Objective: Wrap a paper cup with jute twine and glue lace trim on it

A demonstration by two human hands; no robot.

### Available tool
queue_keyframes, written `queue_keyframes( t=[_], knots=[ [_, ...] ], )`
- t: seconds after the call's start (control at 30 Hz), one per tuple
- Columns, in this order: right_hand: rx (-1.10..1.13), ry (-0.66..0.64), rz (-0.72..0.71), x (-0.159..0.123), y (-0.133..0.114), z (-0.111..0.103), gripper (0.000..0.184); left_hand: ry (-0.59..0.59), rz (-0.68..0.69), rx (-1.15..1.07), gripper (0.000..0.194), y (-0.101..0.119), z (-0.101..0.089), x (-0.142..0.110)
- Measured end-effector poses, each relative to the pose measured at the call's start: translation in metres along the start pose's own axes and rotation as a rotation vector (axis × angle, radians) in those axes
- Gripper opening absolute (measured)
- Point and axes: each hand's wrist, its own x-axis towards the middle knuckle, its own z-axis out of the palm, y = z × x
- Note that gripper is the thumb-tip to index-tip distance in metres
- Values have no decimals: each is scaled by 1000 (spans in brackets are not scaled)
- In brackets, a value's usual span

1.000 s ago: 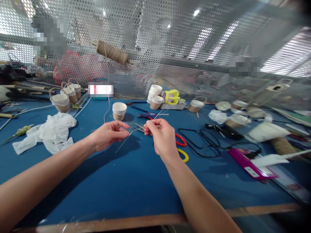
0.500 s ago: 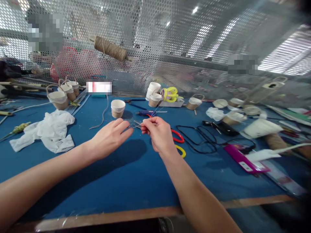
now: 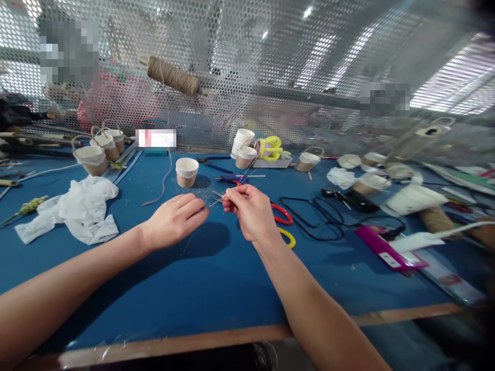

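Observation:
My right hand (image 3: 249, 211) is closed in a pinch on a thin, stiff-looking strand (image 3: 246, 172), which slants up and to the right from its fingertips. My left hand (image 3: 174, 220) has its fingers curled together. A fine end of the strand shows between the two hands, at the left fingertips. Just beyond the left hand stands a small white-and-brown cup (image 3: 187, 172). Scissors with a red handle (image 3: 283, 214) and a yellow handle loop lie partly hidden under my right hand. Behind it is a blue glue gun (image 3: 232, 178).
White crumpled cloth (image 3: 83, 208) lies at left, with handled little baskets (image 3: 92, 159) behind it. Twine (image 3: 172, 76) hangs on a spool before the mesh panel. A black cord (image 3: 323, 221) and a purple power strip (image 3: 390, 250) are at right, with several cups beyond.
My left hand has shifted slightly left and down, a little farther from the right. The right hand stays nearly in place. The view has moved slightly.

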Motion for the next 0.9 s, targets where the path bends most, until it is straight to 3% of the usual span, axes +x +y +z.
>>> queue_keyframes(
  t=[0.2,0.27,0.33,0.43,0.47,0.53,0.63,0.7,0.77,0.83,0.9],
  knots=[
    [-1,11,-1,1,-1,1,13,-47,-14,-83,31,0,2,-3],
    [-2,13,-12,-1,-1,2,13,-27,-137,-255,29,2,2,-2],
    [-1,21,-29,-2,-1,2,13,10,-471,-558,19,5,2,0],
    [-21,33,-107,-5,-1,2,14,54,-1252,-1250,9,10,5,7],
    [-39,35,-141,-5,-1,2,15,50,-1445,-1445,12,11,6,9],
    [-79,38,-189,-5,-1,2,15,27,-1625,-1668,14,13,9,12],
    [-102,46,-140,-1,0,1,14,-22,-1634,-1712,16,9,11,11],
    [-104,50,-87,2,0,-1,14,-54,-1567,-1658,17,1,6,9],
    [-106,60,-60,6,0,-3,13,-38,-1338,-1401,35,-8,-6,9],
    [-106,73,-49,8,0,-5,12,68,-978,-958,53,-15,-22,12],
    [-107,81,-40,10,0,-6,11,92,-638,-560,45,-15,-36,16]
  ],
)
